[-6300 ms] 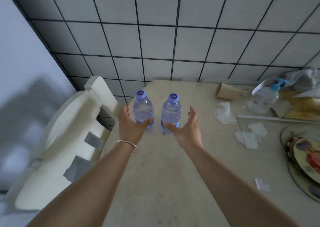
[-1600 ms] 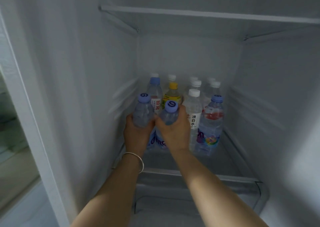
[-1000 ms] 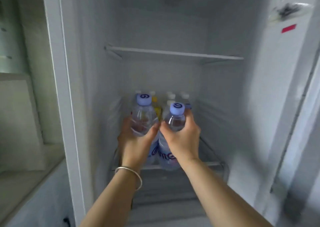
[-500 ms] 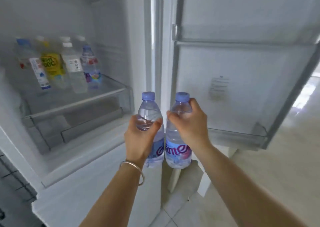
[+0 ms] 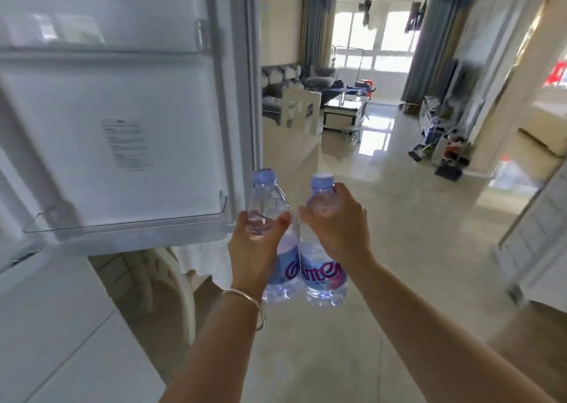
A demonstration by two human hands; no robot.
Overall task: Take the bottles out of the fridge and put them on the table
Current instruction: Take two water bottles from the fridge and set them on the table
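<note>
Each grip closed on one clear plastic blue-capped bottle: left hand [image 5: 256, 246], right hand [image 5: 336, 229]; bottles touching, may knock, slip.

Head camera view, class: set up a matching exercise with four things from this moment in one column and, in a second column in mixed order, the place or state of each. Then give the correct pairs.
Things:
1. left hand
2. right hand
3. fridge door
4. bangle

Places or states:
A. stands open, to the left of the bottles
B. grips the bottle with the label facing the camera
C. sits on the wrist of the left arm
D. grips the left bottle, thumb across its front

Pairs: 1-D, 2-B, 3-A, 4-C
</note>
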